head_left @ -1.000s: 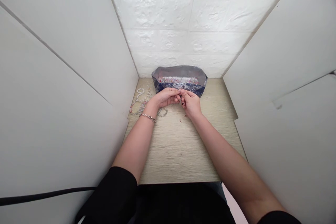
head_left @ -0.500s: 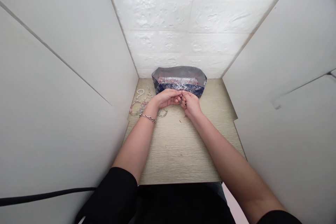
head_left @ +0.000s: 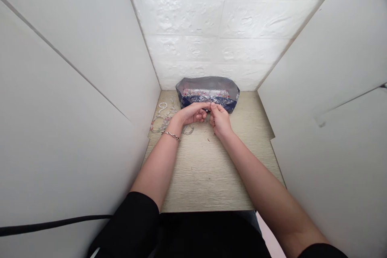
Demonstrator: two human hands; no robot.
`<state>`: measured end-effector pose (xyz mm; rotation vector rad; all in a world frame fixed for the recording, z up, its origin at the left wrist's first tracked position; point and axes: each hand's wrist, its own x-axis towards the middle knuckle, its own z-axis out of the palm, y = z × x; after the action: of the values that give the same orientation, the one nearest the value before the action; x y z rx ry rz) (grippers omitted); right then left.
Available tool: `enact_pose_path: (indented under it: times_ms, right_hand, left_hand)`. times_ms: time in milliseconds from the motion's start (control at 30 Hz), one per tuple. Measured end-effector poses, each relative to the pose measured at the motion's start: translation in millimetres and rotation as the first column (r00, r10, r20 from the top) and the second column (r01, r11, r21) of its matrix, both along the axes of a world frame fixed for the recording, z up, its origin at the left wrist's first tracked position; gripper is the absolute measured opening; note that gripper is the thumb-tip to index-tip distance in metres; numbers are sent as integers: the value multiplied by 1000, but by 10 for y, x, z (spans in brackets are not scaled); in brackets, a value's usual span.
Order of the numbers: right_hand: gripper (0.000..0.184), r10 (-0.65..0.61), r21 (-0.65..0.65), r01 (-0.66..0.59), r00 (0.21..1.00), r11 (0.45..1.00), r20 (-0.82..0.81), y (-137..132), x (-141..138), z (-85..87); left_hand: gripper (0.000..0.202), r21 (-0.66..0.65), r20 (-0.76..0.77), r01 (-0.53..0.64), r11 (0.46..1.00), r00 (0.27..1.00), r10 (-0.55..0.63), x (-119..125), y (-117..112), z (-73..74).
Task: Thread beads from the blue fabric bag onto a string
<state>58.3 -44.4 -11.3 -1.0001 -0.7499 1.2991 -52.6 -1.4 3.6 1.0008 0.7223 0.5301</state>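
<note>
The head camera looks down from above a beige wood-grained tabletop (head_left: 208, 177). It faces white brick-patterned wall panelling (head_left: 199, 16) at twelve o'clock.

Left hand (head_left: 193, 113), right hand (head_left: 221, 121), fingers (head_left: 215, 109) together, blue patterned bag (head_left: 227, 103) behind, beaded strands (head_left: 166, 121) nearby

The left grip (head_left: 194, 113) partly hides the patterned pouch (head_left: 199, 98).

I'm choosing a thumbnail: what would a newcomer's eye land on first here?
Probably the left hand and right hand, fingertips close together over the far part of the tabletop. Just beyond them, the dark blue patterned bag stands out before the white wall. Beaded strands lie to its left.
</note>
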Motion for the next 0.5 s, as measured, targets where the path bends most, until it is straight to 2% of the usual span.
enact_pose_path:
  times_ms: [133,233,333,500]
  right_hand:
    - [26,-30,37,29,999,999,18,-19,-13,11]
    - [26,27,41,-26,999,999,-32,-10,12,19]
    - [20,82,-34,-88,986,996,-144,9,53,48]
    - [11,54,-174,-131,920,976,-389,18,76,106]
  left_hand:
    - [24,2,-33,54,999,998,-53,0,-9,38]
    - [17,33,11,48,998,999,-49,-12,-2,14]
    - [14,68,63,57,996,996,-61,-31,10,-31]
    - [10,58,134,66,996,988,-73,-42,21,-49]
